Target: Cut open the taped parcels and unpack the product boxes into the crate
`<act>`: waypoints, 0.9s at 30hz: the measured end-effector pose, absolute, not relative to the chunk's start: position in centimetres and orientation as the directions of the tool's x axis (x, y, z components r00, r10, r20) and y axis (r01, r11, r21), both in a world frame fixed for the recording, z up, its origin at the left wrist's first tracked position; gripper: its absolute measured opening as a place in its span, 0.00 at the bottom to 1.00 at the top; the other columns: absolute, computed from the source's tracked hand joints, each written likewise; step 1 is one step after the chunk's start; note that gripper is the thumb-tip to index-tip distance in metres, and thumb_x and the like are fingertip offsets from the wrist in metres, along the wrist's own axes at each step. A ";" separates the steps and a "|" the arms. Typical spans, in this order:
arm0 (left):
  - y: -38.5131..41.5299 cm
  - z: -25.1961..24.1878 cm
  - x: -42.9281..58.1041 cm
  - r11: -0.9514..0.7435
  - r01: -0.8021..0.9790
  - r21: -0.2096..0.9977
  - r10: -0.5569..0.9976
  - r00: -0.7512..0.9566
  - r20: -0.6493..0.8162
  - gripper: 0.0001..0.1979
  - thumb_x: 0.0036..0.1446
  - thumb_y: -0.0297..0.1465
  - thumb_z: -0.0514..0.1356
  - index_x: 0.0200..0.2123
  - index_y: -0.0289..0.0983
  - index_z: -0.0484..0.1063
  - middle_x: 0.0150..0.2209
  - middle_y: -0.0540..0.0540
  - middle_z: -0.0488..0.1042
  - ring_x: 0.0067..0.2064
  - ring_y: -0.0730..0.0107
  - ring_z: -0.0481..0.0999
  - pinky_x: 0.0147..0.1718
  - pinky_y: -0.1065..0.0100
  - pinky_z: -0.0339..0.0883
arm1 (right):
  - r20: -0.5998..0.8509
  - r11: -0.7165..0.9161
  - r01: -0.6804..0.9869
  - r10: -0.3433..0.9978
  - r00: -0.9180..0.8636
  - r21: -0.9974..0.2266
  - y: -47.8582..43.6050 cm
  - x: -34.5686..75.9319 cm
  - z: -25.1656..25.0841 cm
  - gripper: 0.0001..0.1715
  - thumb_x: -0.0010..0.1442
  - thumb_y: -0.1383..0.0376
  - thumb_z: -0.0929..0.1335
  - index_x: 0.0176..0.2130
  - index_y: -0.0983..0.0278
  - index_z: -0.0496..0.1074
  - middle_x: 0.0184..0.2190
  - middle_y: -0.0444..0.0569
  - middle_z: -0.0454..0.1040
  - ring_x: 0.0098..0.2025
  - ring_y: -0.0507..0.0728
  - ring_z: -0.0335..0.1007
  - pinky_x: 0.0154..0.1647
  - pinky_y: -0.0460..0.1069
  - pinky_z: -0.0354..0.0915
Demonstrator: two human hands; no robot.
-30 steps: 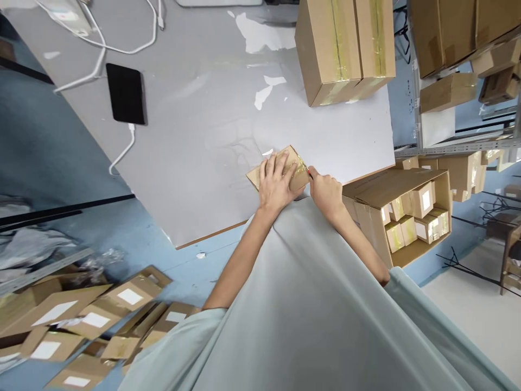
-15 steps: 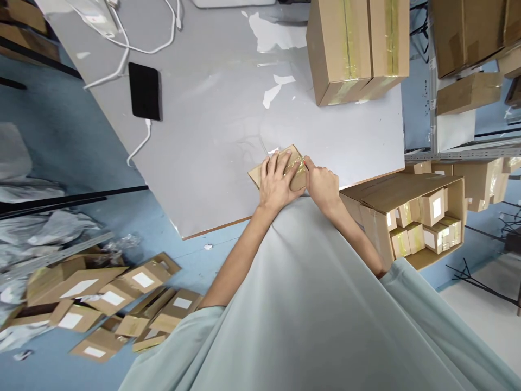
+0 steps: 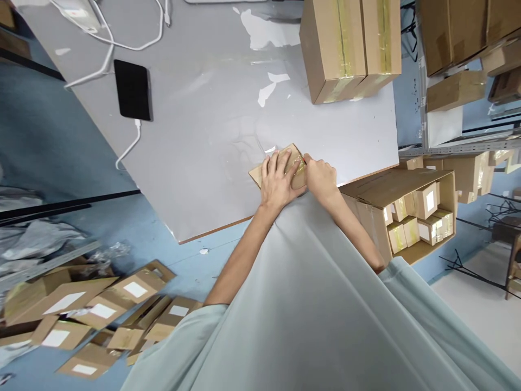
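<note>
A small cardboard box (image 3: pixel 256 172) with shiny yellowish tape lies at the front edge of the grey table (image 3: pixel 195 163). My left hand (image 3: pixel 278 182) rests on top of it with the fingers spread. At the box's right end is my right hand (image 3: pixel 321 176), its fingers closed around something mostly hidden; only a small red bit shows by the fingertips. What that object is cannot be made out.
Two taped cartons (image 3: pixel 345 49) stand at the table's back right. A black phone (image 3: pixel 132 89) with a white cable (image 3: pixel 129 146) lies at left. Right of the table is a large open carton (image 3: pixel 366 187) holding small boxes. Several labelled boxes (image 3: pixel 101 309) lie at lower left.
The view has shifted slightly, so the table and surroundings appear a little further left. Both hands keep nearly the same place on the small box.
</note>
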State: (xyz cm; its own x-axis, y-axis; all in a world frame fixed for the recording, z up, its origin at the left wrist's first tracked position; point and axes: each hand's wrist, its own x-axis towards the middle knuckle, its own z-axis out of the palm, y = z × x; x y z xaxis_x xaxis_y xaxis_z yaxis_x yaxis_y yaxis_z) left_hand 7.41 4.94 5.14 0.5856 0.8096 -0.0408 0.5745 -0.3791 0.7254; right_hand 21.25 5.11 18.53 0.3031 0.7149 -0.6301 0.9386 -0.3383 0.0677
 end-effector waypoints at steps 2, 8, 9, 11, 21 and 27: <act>4.9 5.0 7.4 -0.380 0.566 0.732 0.808 0.588 -0.036 0.38 0.62 0.48 0.73 0.74 0.48 0.74 0.83 0.40 0.63 0.85 0.30 0.53 0.82 0.29 0.38 | -0.640 -0.337 0.938 0.704 0.308 0.081 5.3 21.2 18.8 0.28 0.81 0.71 0.58 0.72 0.64 0.71 0.56 0.66 0.86 0.60 0.66 0.86 0.58 0.56 0.77; 4.8 5.0 7.5 -0.369 0.557 0.744 0.809 0.587 -0.038 0.42 0.60 0.47 0.75 0.75 0.49 0.72 0.83 0.40 0.62 0.85 0.29 0.51 0.83 0.28 0.37 | -0.648 -0.360 0.930 0.693 0.316 0.068 5.4 21.2 19.1 0.27 0.82 0.73 0.58 0.70 0.66 0.73 0.58 0.67 0.85 0.62 0.66 0.85 0.60 0.56 0.77; 4.8 5.0 7.5 -0.369 0.558 0.743 0.806 0.590 -0.043 0.42 0.60 0.47 0.75 0.75 0.49 0.72 0.83 0.40 0.62 0.85 0.28 0.51 0.82 0.28 0.37 | -0.653 -0.360 0.930 0.689 0.315 0.069 5.2 21.3 19.2 0.26 0.82 0.72 0.58 0.70 0.65 0.73 0.58 0.67 0.85 0.62 0.66 0.85 0.61 0.56 0.77; 4.7 5.1 7.5 -0.379 0.558 0.738 0.799 0.600 -0.044 0.41 0.60 0.47 0.75 0.74 0.49 0.73 0.83 0.39 0.62 0.85 0.28 0.52 0.82 0.28 0.37 | -0.658 -0.364 0.928 0.679 0.325 0.083 4.8 21.4 19.2 0.26 0.83 0.71 0.58 0.70 0.65 0.73 0.57 0.67 0.85 0.62 0.66 0.85 0.60 0.56 0.77; 4.9 5.2 7.3 -0.401 0.581 0.708 0.797 0.602 -0.042 0.38 0.64 0.49 0.72 0.74 0.48 0.74 0.82 0.38 0.63 0.85 0.32 0.54 0.82 0.29 0.40 | -0.655 -0.350 0.930 0.679 0.332 0.109 3.3 21.5 19.4 0.27 0.83 0.69 0.56 0.70 0.64 0.73 0.54 0.67 0.86 0.59 0.66 0.86 0.57 0.56 0.78; 5.2 4.8 7.0 -0.396 0.598 0.697 0.805 0.591 -0.050 0.43 0.62 0.50 0.73 0.77 0.50 0.69 0.84 0.40 0.58 0.86 0.31 0.50 0.82 0.28 0.37 | -0.627 -0.404 0.907 0.678 0.383 0.117 3.8 22.6 17.6 0.27 0.82 0.74 0.58 0.72 0.70 0.71 0.59 0.70 0.84 0.62 0.66 0.85 0.59 0.54 0.76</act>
State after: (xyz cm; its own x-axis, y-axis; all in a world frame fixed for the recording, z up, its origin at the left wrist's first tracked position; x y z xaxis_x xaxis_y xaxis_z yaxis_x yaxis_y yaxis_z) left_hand 6.99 5.20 4.79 0.5911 0.8051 -0.0497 0.5976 -0.3957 0.6974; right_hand 22.56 3.83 17.64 0.3829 0.6780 -0.6274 0.9073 -0.4039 0.1172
